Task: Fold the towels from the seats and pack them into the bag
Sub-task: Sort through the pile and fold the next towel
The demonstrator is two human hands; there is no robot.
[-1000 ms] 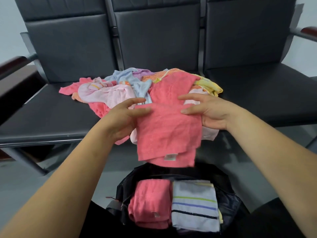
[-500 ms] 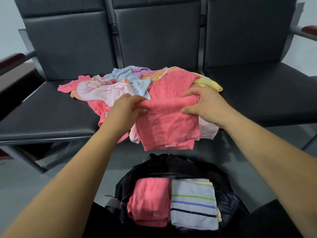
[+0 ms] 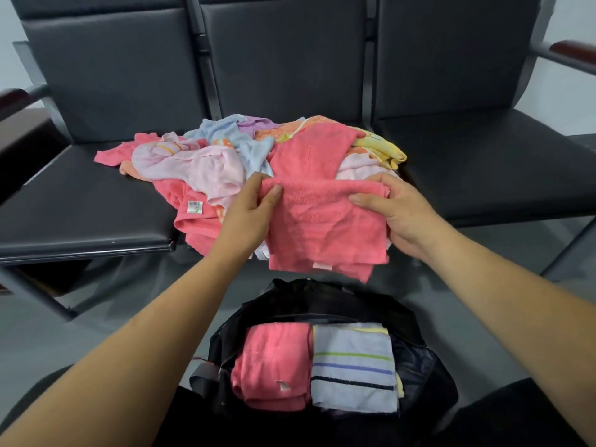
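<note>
Not much of the person in shot, honestly: two bare forearms, uncovered right to the frame edge, a left hand (image 3: 254, 214) and a right hand (image 3: 396, 217) with short, plain nails. Lower down there's a pair of black matte fabric trousers (image 3: 483, 421) on both legs.

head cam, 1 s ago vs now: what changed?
The left hand and right hand moved outward along the top fold of the coral towel. Their fingers lay flat over it a second ago; now they pinch its two ends, thumbs in front. Unchanged: the towel pile on the seat, and the packed coral towel and striped towel in the bag.
</note>
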